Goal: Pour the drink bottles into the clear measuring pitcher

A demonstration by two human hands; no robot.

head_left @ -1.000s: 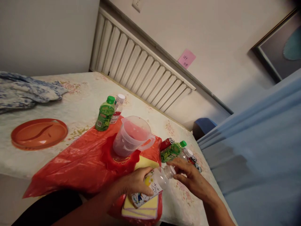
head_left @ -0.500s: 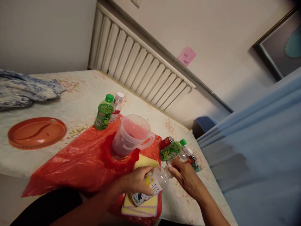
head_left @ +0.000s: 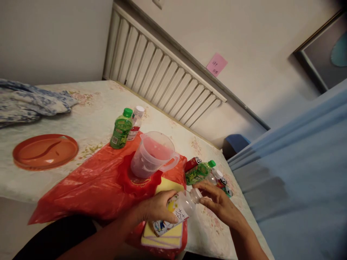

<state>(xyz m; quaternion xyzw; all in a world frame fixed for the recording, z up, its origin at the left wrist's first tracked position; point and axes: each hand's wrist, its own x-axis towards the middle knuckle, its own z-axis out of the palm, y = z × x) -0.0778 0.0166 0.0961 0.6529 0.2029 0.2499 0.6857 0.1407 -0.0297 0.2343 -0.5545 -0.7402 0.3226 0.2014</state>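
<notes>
My left hand (head_left: 158,208) is wrapped around a clear plastic bottle (head_left: 182,209) with a white label showing a yellow flower and drawn figures. The bottle lies tilted, its white cap (head_left: 196,195) pointing up and to the right. My right hand (head_left: 218,202) is at the cap, thumb and fingers parted around it, with the cap showing between them. Below the bottle are stacked yellow cloths (head_left: 164,241). A translucent measuring jug (head_left: 145,162) stands behind my left hand on a red scalloped plate (head_left: 125,186).
A red plastic bag (head_left: 81,191) spreads under the plate. Behind it stand a green bottle (head_left: 120,131) and a white-capped bottle (head_left: 134,130). At right are another green bottle (head_left: 199,173) and a red can (head_left: 191,164). An orange lid (head_left: 45,153) lies left.
My right hand's fingers have loosened and parted around the cap, which now shows more. My left hand keeps its hold on the bottle. The view has shifted slightly.
</notes>
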